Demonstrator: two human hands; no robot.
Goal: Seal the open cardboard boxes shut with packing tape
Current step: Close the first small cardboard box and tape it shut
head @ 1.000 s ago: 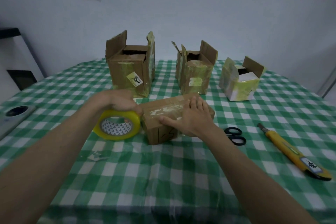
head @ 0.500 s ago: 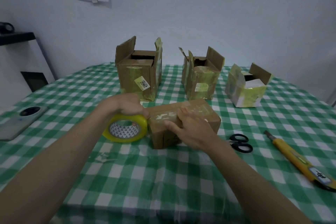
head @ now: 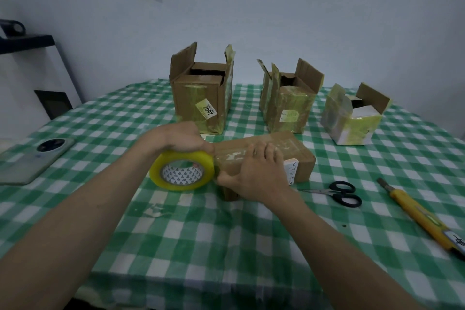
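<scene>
Gripping tape roll [head: 181,174], left hand [head: 179,139] curled.

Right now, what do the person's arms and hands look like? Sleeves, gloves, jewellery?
Both forearms are bare up to the frame edge: no sleeves in view. The left hand and right hand wear no gloves, and neither wrist shows a watch or band. Any rings are too small to tell.
</scene>
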